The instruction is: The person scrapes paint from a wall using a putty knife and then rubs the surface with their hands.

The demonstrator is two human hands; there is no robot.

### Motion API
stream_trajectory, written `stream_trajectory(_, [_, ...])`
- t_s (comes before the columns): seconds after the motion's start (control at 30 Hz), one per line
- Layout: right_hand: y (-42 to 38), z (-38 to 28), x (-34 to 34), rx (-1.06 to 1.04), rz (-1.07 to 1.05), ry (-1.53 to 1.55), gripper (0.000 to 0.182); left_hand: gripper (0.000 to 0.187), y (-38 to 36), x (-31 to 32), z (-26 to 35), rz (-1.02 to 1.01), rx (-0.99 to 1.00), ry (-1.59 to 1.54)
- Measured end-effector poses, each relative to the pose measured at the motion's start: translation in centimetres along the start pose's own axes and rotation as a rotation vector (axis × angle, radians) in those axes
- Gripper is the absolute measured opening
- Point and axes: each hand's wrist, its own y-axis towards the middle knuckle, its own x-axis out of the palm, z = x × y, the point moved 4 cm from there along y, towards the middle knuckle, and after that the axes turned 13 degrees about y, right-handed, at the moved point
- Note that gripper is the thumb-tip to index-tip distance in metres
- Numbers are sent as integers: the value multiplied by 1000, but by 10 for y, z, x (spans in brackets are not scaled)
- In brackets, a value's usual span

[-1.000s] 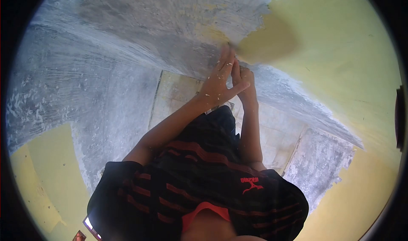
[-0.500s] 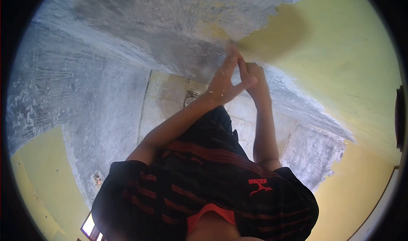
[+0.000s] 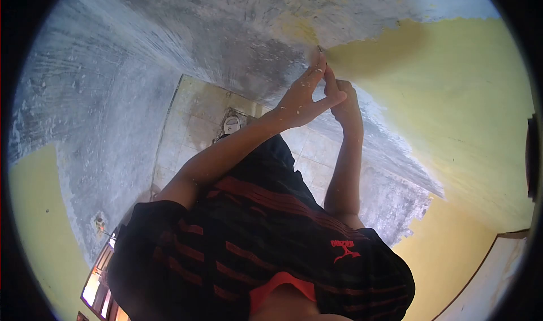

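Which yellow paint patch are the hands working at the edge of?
The large upper-right yellow patch: both the left hand and right hand meet its edge. The lower-left patch lies far away.

1. Your left hand (image 3: 302,100) and right hand (image 3: 345,103) are raised together against the wall (image 3: 169,55), left just left of right, touching it.
2. A scraper blade (image 3: 319,52) sits above your fingertips, on the wall.
3. The scraped patch spreads left of your hands; the painted part (image 3: 469,111) lies right.
4. The tiled floor (image 3: 198,123) lies below your arms.
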Motion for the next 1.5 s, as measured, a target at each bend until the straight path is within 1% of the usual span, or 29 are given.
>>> stream_trajectory(0.03, [1, -1, 6, 1, -6, -7, 40, 102, -1, 0, -2, 5, -4, -7])
stream_trajectory(0.1, [6, -13, 18, -233, 58, -54, 37, 101, -1, -8, -3, 164, 40, -37])
stream_trajectory(0.13, [3, -12, 22, -63, 75, 26, 36, 101, -2, -8, -3, 171, 34, -50])
stream_trajectory(0.17, [-3, -11, 20, -62, 62, 15, 36, 102, -2, -8, -4, 118, 11, -65])
stream_trajectory(0.2, [-11, -6, 16, 22, 78, 78, 37, 102, -3, -9, -4, 67, -14, -77])
stream_trajectory(0.23, [-16, 1, 13, 106, 92, 139, 39, 102, -5, -8, -6, 83, -25, -84])
stream_trajectory(0.27, [-18, 9, 7, -60, 137, 201, 43, 103, -5, -4, -4, 67, 19, -78])
stream_trajectory(0.3, [-22, 5, 4, -60, 119, 190, 43, 103, -4, 1, -1, 50, 66, -73])
stream_trajectory(0.37, [-37, -6, -10, 90, 181, 236, 37, 104, -6, 8, 2, 71, 68, -39])
stream_trajectory(0.43, [-44, -16, -12, 69, 158, 201, 34, 111, -12, 17, 3, 150, 134, -83])
stream_trajectory(0.5, [-46, -26, -9, -6, 190, 322, 33, 109, -14, 22, 3, 181, 145, -88])
stream_trajectory(0.63, [-37, -22, -11, 26, 168, 198, 33, 106, -14, 20, 1, 198, 124, -36])
stream_trajectory(0.7, [-34, -26, -11, -51, 164, 174, 35, 103, -14, 19, 0, 203, 107, -34])
stream_trajectory(0.73, [-32, -31, -12, -52, 153, 161, 35, 103, -14, 18, 0, 229, 129, -32])
stream_trajectory(0.83, [-31, -42, -20, -26, 111, 92, 33, 101, -13, 17, 2, 268, 141, -40])
stream_trajectory(0.9, [-27, -37, -24, 50, 71, 126, 29, 100, -12, 15, 2, 282, 134, -38])
stream_trajectory(0.93, [-26, -38, -26, 45, 62, 122, 29, 99, -12, 14, 3, 293, 143, -11])
stream_trajectory(1.0, [-25, -35, -26, 143, 30, 199, 27, 98, -13, 12, 5, 309, 150, 20])
stream_trajectory(1.03, [-25, -34, -27, 141, 27, 197, 27, 97, -13, 12, 7, 317, 143, 28])
stream_trajectory(1.13, [-24, -30, -25, 117, 23, 300, 25, 97, -12, 11, 8, 342, 131, 66])
stream_trajectory(1.2, [-18, -26, -20, 2, 80, 227, 27, 99, -10, 11, 7, 350, 133, 98])
stream_trajectory(1.23, [-13, -35, -13, -106, 68, 142, 26, 96, -11, 8, 4, 379, 120, 84])
stream_trajectory(1.3, [-9, -44, -2, -34, 34, 193, 25, 93, -11, 7, 1, 401, 118, 74])
stream_trajectory(1.33, [-7, -39, -6, -123, 75, 145, 26, 94, -11, 7, -1, 383, 129, 90])
stream_trajectory(1.37, [-7, -32, -11, -134, 75, 152, 26, 94, -9, 6, -3, 371, 135, 109])
stream_trajectory(1.4, [-11, -29, -15, -104, 62, 245, 26, 96, -8, 7, 2, 375, 202, 120])
stream_trajectory(1.43, [-15, -26, -19, -72, 47, 336, 27, 96, -8, 8, 4, 381, 200, 126])
stream_trajectory(1.47, [-15, -19, -22, 47, 37, 351, 28, 96, -10, 11, 4, 358, 171, 116])
stream_trajectory(1.5, [-11, -29, -19, 43, 32, 355, 28, 96, -10, 10, 5, 332, 144, 106])
